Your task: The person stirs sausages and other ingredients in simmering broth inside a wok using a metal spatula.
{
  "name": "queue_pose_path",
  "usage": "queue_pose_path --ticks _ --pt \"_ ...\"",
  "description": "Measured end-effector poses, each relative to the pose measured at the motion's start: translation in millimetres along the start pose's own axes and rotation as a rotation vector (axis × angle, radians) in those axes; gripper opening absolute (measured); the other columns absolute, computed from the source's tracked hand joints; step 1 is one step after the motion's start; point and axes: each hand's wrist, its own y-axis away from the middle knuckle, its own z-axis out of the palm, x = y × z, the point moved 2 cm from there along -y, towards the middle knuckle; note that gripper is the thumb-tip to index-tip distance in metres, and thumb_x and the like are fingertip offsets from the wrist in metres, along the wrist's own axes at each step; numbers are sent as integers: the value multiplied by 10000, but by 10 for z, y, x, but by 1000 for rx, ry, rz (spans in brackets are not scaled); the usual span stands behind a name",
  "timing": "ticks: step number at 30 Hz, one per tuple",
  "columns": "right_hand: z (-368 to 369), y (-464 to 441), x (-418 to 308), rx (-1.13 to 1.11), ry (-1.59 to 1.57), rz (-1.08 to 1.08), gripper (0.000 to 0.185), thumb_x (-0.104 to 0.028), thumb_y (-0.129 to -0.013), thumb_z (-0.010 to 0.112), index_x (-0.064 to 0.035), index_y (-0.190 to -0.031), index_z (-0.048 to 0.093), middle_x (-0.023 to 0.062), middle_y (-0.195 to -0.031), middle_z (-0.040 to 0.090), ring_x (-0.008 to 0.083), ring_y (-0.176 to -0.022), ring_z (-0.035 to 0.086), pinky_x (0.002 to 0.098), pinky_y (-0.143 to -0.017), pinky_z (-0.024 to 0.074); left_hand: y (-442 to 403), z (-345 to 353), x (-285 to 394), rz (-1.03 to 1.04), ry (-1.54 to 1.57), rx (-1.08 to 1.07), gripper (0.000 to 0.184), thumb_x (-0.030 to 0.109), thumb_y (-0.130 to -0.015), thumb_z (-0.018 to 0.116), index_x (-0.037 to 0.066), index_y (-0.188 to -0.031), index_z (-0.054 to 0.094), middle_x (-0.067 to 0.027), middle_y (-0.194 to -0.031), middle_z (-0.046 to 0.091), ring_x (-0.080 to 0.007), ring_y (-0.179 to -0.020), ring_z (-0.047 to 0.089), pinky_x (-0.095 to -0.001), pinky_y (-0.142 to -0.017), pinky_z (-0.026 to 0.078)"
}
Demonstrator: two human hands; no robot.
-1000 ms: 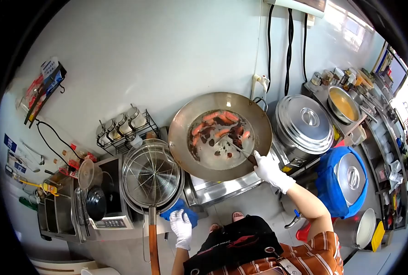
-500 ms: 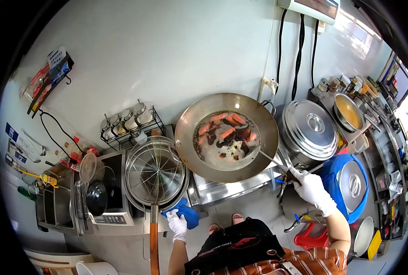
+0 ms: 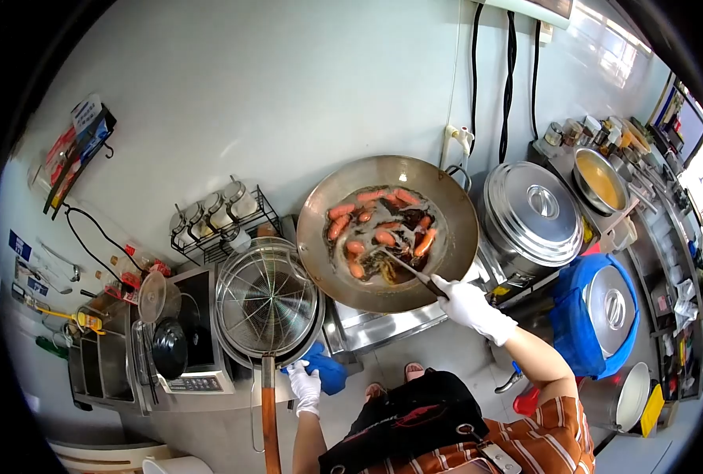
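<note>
My right hand, in a white glove, is closed on the dark handle of a metal ladle. The ladle's head is down in the liquid of a large wok, where it cannot be made out. Reddish sausages and dark pieces lie in the bubbling liquid. Gloved too, my left hand has its fingers closed on a blue cloth, below the rim of the pan on the left. Over that pan rests a round wire strainer with a wooden handle.
A lidded steel pot stands right of the wok, and a blue-wrapped lidded container is below it. Behind the strainer is a rack of jars. An induction cooker sits at the left. A bowl of yellow liquid is at the right.
My right hand first drew back to the right, then came forward again with the ladle over the wok. The sausages have shifted. My left hand has closed on the blue cloth.
</note>
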Motion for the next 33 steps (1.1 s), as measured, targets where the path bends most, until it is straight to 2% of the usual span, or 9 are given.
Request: queue_pose_path --ticks 4,7,11,18,22,24,28,30,33 --pt "213 -356 5 89 33 -25 517 -132 -822 550 -74 -1335 508 165 -811 654 342 -724 661 440 -662 527 -12 11 -22 14 7 1 379 48 -641 773 89 -933 535 -148 -1108 539 -369 -1060 542 -436 -893 453" --pt "294 -545 47 215 185 -57 471 -125 -817 544 -76 -1284 559 158 -748 629 298 -602 643 428 -544 516 -31 30 -59 70 -6 41 381 34 -634 768 83 -928 532 -137 -1072 536 -365 -1028 545 -430 -886 450" --pt "342 -676 239 290 341 -82 444 -126 -839 522 -94 -1279 571 119 -693 582 254 -528 616 393 -470 492 -43 37 -51 71 37 41 405 19 -619 769 76 -940 528 -118 -1008 520 -346 -966 547 -422 -861 447" --pt "104 -361 452 231 576 -88 492 -63 -832 495 -98 -1319 551 116 -705 564 236 -498 604 363 -423 475 -31 9 -3 94 59 80 446 -8 -616 758 68 -1003 547 -97 -979 520 -322 -930 550 -409 -849 448" --pt "18 -52 599 238 491 -127 489 -118 -820 558 -89 -1308 550 147 -768 622 259 -541 628 382 -458 485 -33 -6 11 83 71 68 489 -4 -621 756 58 -1060 552 -97 -972 527 -318 -929 548 -407 -851 447" --pt "-19 124 598 224 483 -129 505 -52 -815 512 -95 -1318 540 132 -783 631 269 -580 630 377 -494 496 -52 29 -45 -4 105 13 395 -1 -605 777 83 -906 537 -151 -1062 523 -352 -1036 525 -413 -928 430" --pt "-249 352 430 44 349 -25 468 -57 -828 504 -91 -1291 558 136 -733 636 303 -621 643 406 -548 514 -38 33 -42 50 103 55 388 5 -612 775 84 -911 540 -159 -1057 522 -359 -1027 529 -413 -917 435" --pt "-301 393 402 16 211 -78 491 -76 -813 523 -96 -1303 550 144 -765 651 324 -653 650 431 -575 518 -17 19 -24 88 65 82 458 3 -626 749 35 -1038 552 -110 -980 540 -326 -931 545 -411 -864 446" --pt "-266 324 341 -56 132 -57 528 -105 -810 540 -94 -1337 517 168 -827 666 348 -699 653 450 -622 519 -21 17 -27 70 60 76 395 2 -623 748 38 -963 552 -111 -980 538 -328 -932 543 -409 -867 443"
